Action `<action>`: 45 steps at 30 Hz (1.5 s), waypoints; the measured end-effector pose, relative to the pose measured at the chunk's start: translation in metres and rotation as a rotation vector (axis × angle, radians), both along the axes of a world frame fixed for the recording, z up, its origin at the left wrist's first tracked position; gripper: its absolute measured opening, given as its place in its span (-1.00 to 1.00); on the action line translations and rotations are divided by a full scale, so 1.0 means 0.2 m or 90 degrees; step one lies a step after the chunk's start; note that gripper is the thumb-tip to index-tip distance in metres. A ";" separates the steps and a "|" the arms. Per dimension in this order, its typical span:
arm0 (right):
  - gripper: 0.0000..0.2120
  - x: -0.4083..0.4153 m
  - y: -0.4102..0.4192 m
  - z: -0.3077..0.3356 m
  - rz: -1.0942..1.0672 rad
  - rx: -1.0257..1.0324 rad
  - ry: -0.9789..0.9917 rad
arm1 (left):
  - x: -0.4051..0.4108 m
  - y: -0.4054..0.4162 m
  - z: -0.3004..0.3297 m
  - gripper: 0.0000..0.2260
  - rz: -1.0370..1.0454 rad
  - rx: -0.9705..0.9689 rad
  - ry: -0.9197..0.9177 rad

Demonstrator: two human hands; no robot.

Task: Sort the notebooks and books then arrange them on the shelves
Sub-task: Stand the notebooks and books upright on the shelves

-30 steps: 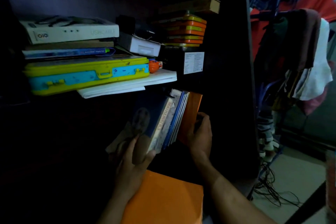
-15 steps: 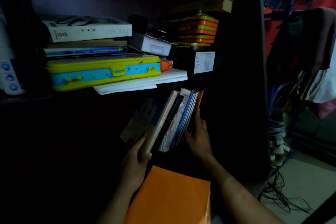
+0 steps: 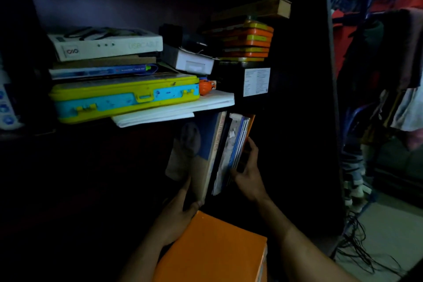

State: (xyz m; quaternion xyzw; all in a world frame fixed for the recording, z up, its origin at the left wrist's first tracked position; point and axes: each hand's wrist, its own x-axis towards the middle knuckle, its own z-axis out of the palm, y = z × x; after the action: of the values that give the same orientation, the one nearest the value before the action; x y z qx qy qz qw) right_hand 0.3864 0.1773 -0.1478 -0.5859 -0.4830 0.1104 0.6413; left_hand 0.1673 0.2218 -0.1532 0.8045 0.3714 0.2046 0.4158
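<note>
I see both hands at the row of books on the lower shelf, under the yellow and blue case (image 3: 124,98) and the white papers (image 3: 174,110). My left hand (image 3: 180,210) grips the bottom corner of the blue-and-tan book (image 3: 196,155), thumb on its near edge and fingers curled behind the cover. My right hand (image 3: 248,174) lies against the far side of the row, fingers straight and close together, flat on the orange notebook (image 3: 250,126) — the thumb seems to hook the lower edges of the thin blue-spined books (image 3: 238,142), though the dark blurs this.

The row leans: the books' long axes run from lower left up to upper right, tops tipped toward the dark side panel (image 3: 297,121). So the stack sits between my two hands, the left nearer its base, the right nearer its upper flank. I judge the next move to be squeezing the row upright. The loose orange notebook (image 3: 212,249) in the foreground waits just below my left wrist, nearer that hand.
</note>
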 end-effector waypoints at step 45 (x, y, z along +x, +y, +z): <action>-0.76 -0.22 -0.67 -0.04 -0.338 -0.019 -0.042 | 0.11 -0.31 0.10 -0.62 -0.086 -0.254 -0.280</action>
State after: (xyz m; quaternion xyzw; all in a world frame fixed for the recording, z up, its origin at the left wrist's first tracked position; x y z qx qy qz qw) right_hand 0.3426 0.0430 -0.1566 -0.7047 -0.3314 -0.0739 0.6229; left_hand 0.1892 0.1594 -0.1333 0.6662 0.2512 0.2685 0.6489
